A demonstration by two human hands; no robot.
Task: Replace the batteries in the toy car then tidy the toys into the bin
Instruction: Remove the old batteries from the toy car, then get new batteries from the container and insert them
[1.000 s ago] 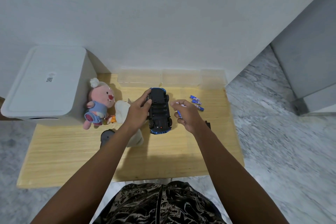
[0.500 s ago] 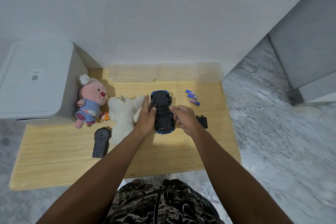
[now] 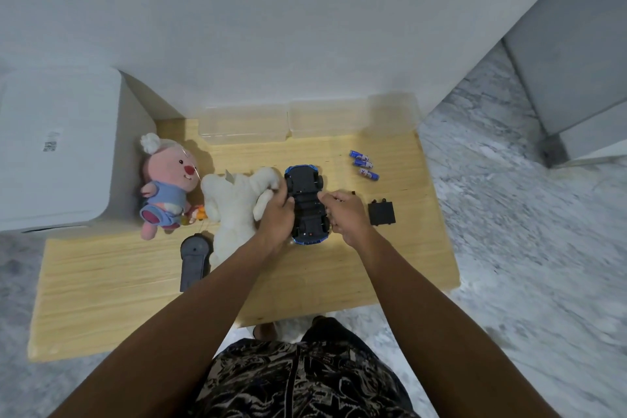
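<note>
while the toy car (image 3: 307, 204) lies belly-up on the wooden table (image 3: 101, 282), both hands clamp it from either side. left hand (image 3: 276, 219): fingers curled round the car's left flank, thumb over the underside. right hand (image 3: 346, 217): fingers curled against the right flank near the middle of the chassis; cannot tell whether a battery sits inside that grip. just right of the right hand, flat on the table, a black battery cover (image 3: 382, 213). beyond it, farther from the person, three blue batteries (image 3: 363, 164) lie loose, well apart from the car. touching the left hand's outer side, a white plush (image 3: 234, 210); past that, a pink plush (image 3: 168, 183) against a white bin (image 3: 57, 149). nearer the person than the left hand, a grey remote (image 3: 193, 260). clear boxes (image 3: 285, 124) stand along the wall beyond the car.
</note>
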